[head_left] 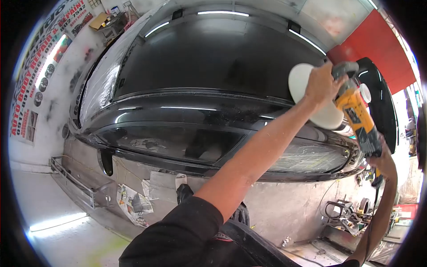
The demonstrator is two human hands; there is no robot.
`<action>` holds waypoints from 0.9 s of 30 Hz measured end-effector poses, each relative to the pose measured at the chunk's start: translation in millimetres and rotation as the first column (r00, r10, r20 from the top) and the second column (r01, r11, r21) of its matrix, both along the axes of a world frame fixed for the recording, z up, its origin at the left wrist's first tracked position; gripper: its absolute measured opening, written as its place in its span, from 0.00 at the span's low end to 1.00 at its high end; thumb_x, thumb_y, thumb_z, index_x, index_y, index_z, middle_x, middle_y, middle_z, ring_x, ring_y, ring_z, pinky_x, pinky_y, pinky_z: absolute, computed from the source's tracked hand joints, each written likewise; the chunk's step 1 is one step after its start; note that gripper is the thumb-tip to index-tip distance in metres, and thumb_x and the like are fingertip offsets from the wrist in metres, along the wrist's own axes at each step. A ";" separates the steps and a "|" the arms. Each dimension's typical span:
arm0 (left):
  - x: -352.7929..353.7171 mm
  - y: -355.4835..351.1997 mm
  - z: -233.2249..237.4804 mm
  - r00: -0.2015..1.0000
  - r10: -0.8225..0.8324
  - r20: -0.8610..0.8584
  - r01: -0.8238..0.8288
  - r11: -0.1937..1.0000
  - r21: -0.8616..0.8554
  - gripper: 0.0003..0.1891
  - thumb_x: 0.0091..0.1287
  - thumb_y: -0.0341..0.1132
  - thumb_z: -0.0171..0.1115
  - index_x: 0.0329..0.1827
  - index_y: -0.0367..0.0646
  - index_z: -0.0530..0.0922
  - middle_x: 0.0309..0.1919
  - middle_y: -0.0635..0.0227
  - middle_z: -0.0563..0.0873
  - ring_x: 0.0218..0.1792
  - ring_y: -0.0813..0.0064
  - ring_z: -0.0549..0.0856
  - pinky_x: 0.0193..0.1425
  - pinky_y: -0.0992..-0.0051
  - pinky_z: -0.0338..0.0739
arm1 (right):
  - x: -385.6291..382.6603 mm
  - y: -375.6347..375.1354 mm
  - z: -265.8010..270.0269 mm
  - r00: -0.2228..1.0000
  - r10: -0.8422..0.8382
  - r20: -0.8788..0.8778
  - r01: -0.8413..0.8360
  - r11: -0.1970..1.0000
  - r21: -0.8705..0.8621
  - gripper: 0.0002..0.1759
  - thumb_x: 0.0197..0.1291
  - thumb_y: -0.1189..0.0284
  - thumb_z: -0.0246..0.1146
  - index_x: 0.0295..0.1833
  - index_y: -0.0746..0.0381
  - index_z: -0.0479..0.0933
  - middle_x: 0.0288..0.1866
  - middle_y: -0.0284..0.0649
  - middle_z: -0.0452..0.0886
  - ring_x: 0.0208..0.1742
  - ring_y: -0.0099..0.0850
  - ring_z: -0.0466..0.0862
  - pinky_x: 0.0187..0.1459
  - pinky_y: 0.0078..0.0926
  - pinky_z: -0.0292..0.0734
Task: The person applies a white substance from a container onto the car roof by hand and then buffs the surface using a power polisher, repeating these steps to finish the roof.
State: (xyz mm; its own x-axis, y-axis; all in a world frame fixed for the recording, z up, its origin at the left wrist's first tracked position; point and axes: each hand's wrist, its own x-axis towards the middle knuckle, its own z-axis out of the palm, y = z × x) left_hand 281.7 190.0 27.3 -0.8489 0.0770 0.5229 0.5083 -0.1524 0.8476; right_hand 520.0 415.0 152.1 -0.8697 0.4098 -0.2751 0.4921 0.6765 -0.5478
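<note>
A yellow and black polisher (354, 116) is held in both hands at the right side of the head view. My left hand (321, 84) wraps around its front end, close behind the large white round pad (327, 116). Around the rear grip, my right hand (383, 163) is closed, with a dark cord hanging below it. The pad is tilted and overlaps the edge of the glossy black car roof (200, 58), near its right end. Part of the pad is hidden behind my left hand and wrist.
Silvery sheeting (98, 86) covers the car's left end. Below the side windows, newspaper (132, 200) lies on the floor. A metal frame (84, 187) stands at the lower left, and assorted tools and parts (347, 213) sit at the lower right. A red panel (378, 49) rises behind.
</note>
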 end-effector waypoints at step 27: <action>-74.9 -229.8 -16.5 0.909 0.411 -0.077 -0.408 0.912 0.051 0.21 0.62 0.46 0.79 0.35 0.35 0.81 0.22 0.56 0.87 0.27 0.54 0.91 0.38 0.61 0.86 | -144.7 -174.5 -7.5 0.983 0.182 -0.026 -0.179 0.980 0.089 0.64 0.41 0.82 0.76 0.87 0.58 0.53 0.50 0.37 0.83 0.39 0.25 0.81 0.40 0.23 0.80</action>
State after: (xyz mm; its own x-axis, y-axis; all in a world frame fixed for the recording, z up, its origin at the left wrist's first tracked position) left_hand 206.8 -39.7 10.7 -0.7550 -0.2863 0.5899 0.6012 0.0570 0.7971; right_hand 375.3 240.5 144.6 -0.9398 0.2661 -0.2145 0.3395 0.7979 -0.4980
